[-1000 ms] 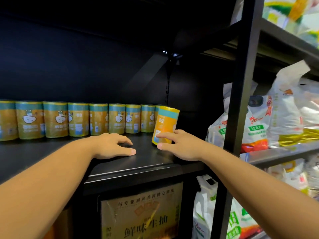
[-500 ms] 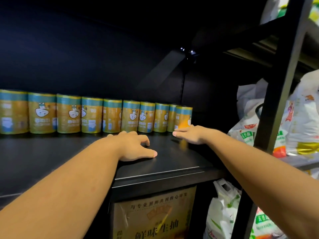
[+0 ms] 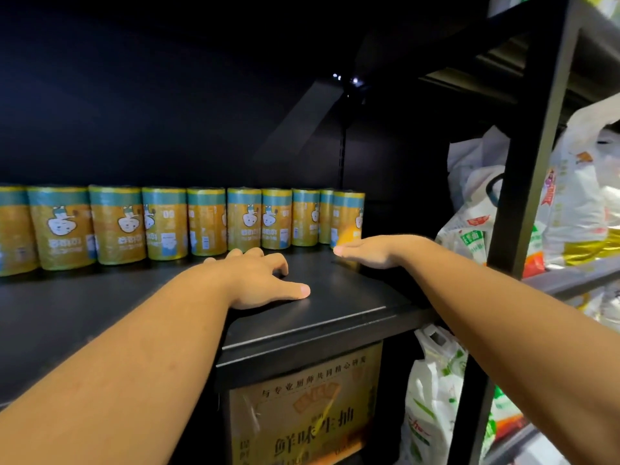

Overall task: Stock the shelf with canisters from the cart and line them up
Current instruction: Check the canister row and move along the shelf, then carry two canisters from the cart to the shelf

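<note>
A second ago the right hand [image 3: 379,251] was gripping a tilted canister out in front of the row. Now that last canister [image 3: 349,213] stands straight up at the right end of the row, and the hand has let go of it. The left hand [image 3: 261,280] has stayed where it was, resting on the shelf [image 3: 335,317].

Closest to me, both bare arms reach forward over the front edge of the black shelf. Under that edge sits a brown box [image 3: 302,414] with printed writing.

The left hand lies palm down on the shelf. Its fingers [image 3: 278,263] are spread a little and bent at the knuckles, and the thumb sticks out to the right. It holds nothing.

The right hand is further in. It is flat, palm down, and its fingers [image 3: 345,251] are straight and pressed together, pointing left. The fingertips sit just in front of the bottom of the last canister and hide its base. I cannot tell if they touch it.

Behind the hands, the row of canisters [image 3: 167,226] runs along the back of the shelf, yellow with blue-green tops, side by side and upright.

Off to the right, past a black post [image 3: 530,162], white bags [image 3: 469,229] are piled on another shelf.
</note>
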